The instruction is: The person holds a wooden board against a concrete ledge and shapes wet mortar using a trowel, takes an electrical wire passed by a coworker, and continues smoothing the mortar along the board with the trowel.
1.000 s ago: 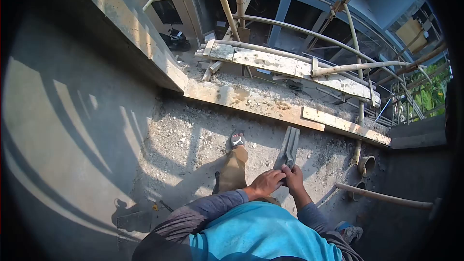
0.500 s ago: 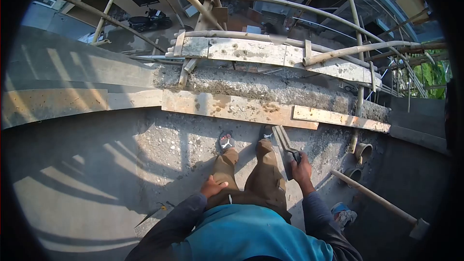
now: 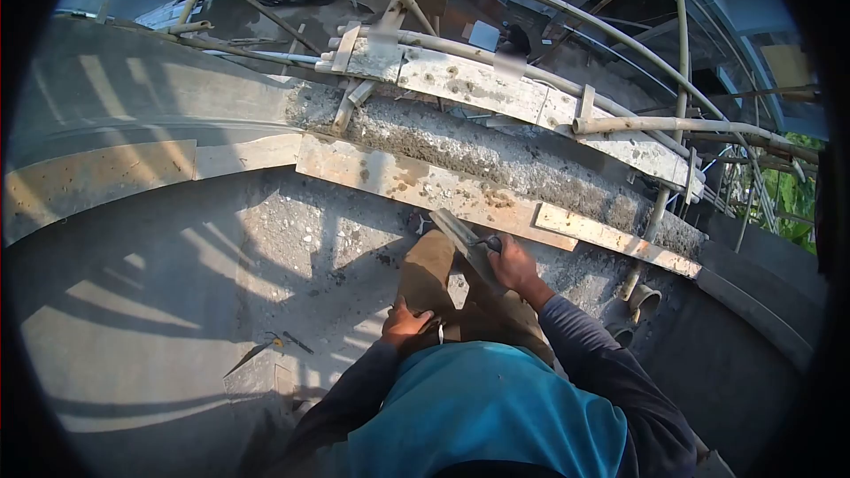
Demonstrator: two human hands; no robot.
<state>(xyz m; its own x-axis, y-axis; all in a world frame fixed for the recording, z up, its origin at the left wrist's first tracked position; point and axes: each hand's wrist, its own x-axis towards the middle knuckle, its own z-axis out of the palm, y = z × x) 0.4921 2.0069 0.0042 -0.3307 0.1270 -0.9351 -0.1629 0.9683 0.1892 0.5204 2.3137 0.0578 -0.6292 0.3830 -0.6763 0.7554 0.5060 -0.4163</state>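
My right hand [image 3: 513,264] is closed round the dark handle of a plastering trowel [image 3: 462,235], a long flat metal blade smeared grey. The blade points up and left, above my right thigh and near the long plank. My left hand [image 3: 407,323] rests on my left thigh, thumb apart from the fingers, holding nothing that I can see. Brown trousers [image 3: 425,270] cover my legs, and the left knee is raised. On the floor to the left lie a dark pointed blade [image 3: 248,358] and a small black-handled tool [image 3: 298,343].
A mortar-stained plank [image 3: 416,179] edges the rough concrete ledge [image 3: 496,164], with a shorter board [image 3: 611,241] overlapping it. Beyond stands bamboo scaffolding [image 3: 567,9] with a splattered walkway board [image 3: 478,88]. Pipe ends [image 3: 645,301] stick out at right. Rubble [image 3: 283,239] covers part of the floor.
My right hand has carried the trowel up and left, closer to the plank. My left knee has risen, and the view has shifted. The long wooden-handled tool at right has mostly left view.
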